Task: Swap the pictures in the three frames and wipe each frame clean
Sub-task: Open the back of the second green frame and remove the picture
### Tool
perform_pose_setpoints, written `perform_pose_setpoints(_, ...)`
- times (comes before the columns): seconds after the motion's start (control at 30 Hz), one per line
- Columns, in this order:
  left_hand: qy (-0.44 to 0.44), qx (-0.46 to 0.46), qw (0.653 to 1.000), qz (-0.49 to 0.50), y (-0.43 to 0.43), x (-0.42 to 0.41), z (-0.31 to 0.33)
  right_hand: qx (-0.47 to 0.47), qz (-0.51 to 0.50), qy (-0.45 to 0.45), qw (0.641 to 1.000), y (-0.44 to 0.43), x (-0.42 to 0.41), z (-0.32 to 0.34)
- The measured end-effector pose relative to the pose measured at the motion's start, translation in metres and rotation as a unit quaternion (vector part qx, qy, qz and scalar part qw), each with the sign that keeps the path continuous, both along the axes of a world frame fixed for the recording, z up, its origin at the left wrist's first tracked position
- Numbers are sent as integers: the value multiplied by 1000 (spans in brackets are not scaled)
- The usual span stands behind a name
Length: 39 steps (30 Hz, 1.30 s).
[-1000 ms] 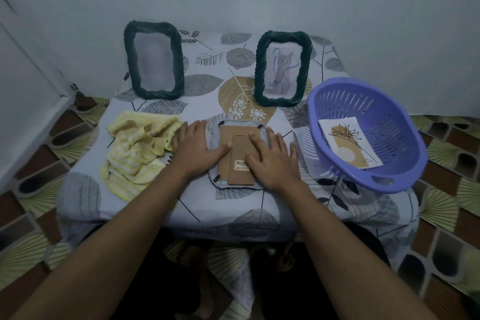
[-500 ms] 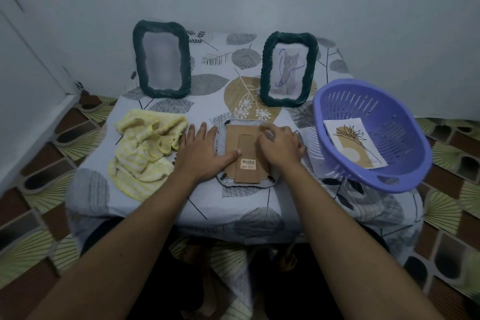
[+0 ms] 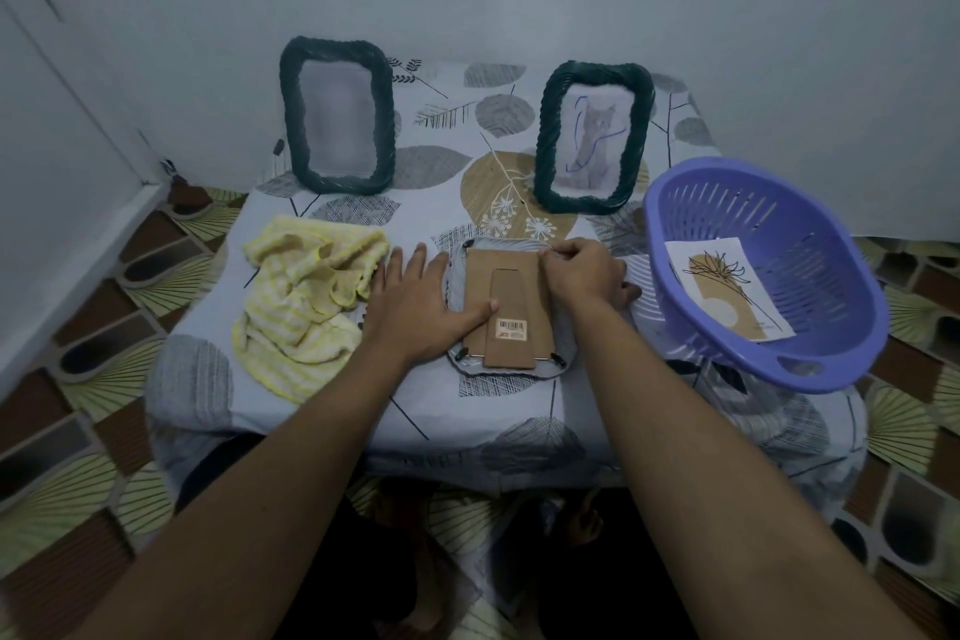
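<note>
While lying face down at the middle of the surface [image 3: 426, 411], the third frame [image 3: 519, 286] is being steadied by the left hand [image 3: 415, 307], fingers straight and pressing its left edge, so the right hand [image 3: 584, 276], fingers curled, is pinching its far right corner, likely freeing a backing clip. The cloth [image 3: 306, 296] is waiting just left, for wiping.

Matt cardboard frame back [image 3: 508, 307], slotted plastic basket [image 3: 810, 244], soft yellow cloth [image 3: 301, 296].

Purple basket [image 3: 831, 250] on leaf-print tablecloth [image 3: 431, 224]
</note>
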State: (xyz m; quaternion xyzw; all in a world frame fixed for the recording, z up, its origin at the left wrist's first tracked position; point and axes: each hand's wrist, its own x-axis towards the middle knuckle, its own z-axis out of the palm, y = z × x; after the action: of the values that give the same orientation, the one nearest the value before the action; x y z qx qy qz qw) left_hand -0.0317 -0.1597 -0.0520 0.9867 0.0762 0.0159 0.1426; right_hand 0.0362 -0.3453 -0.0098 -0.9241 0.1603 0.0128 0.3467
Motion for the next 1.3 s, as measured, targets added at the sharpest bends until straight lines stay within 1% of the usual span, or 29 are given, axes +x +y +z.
perform_pose_setpoints(0.17, -2, -1, 1000, 2, -1, -1, 1, 16, -9, -13, 1000, -1, 1, -3)
perform_pose_setpoints(0.47, 3, -5, 1000, 7, -2, -2, 3, -5, 0, -40, 999, -5, 1, -10)
perform_pose_setpoints(0.67, -5, -6, 1000, 4, -3, -2, 3, 19, 97, -38, 994, -12, -15, -4)
perform_pose_setpoints(0.83, -21, -2, 1000, -19, -3, 0, 2, 13, 216, -36, 976, -22, -35, -9)
perform_pose_setpoints(1.03, -13, -7, 1000, -21, -12, 1, 8, -63, 294, -49, 953, -30, -47, -27)
perform_pose_setpoints(1.1, -14, -18, 999, -26, -20, 2, 10, -75, 307, -65, 947, -31, -49, -32)
perform_pose_setpoints(1.2, -24, -37, 999, -29, -26, 3, 10, -98, 293, -87, 947, -33, -50, -37)
perform_pose_setpoints(1.3, -46, -74, 996, -31, -25, 2, 8, -107, 283, -102, 947, -34, -53, -38)
